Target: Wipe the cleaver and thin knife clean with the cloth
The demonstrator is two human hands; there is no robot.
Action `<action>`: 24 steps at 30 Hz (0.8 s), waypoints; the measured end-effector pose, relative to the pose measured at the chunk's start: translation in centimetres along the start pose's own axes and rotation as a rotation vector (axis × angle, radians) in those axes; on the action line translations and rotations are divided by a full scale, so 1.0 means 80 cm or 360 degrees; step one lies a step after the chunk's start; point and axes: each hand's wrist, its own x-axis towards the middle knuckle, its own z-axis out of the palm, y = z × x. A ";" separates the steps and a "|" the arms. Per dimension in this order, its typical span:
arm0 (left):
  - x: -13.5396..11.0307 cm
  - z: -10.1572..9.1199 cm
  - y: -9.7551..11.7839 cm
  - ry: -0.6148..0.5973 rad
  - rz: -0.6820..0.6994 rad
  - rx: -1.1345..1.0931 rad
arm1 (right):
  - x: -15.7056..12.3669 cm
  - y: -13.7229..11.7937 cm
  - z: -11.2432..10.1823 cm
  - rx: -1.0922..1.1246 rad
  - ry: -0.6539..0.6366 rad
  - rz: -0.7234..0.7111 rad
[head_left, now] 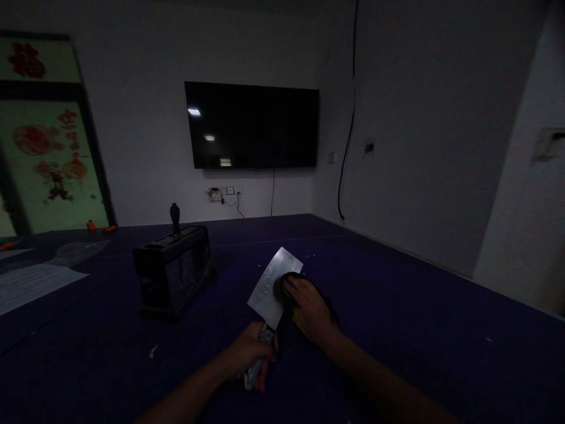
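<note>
My left hand is closed round the handle of a broad steel cleaver, blade pointing away from me over the dark blue floor. My right hand presses a dark pad or cloth against the flat of the blade, fingers curled over it. What the pad is exactly is hard to make out in the dim light.
A black knife block with one dark handle sticking up stands to the left. White sheets lie at far left. A wall-mounted television, sockets and a hanging cable are behind.
</note>
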 end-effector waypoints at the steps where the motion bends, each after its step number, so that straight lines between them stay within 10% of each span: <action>1: 0.000 0.000 0.000 -0.0001 0.0002 -0.0003 | -0.001 0.000 0.000 -0.0004 0.0005 -0.0002; 24: 0.008 -0.004 -0.005 0.0024 0.0053 -0.0087 | -0.007 -0.011 0.002 0.0092 -0.0025 -0.0152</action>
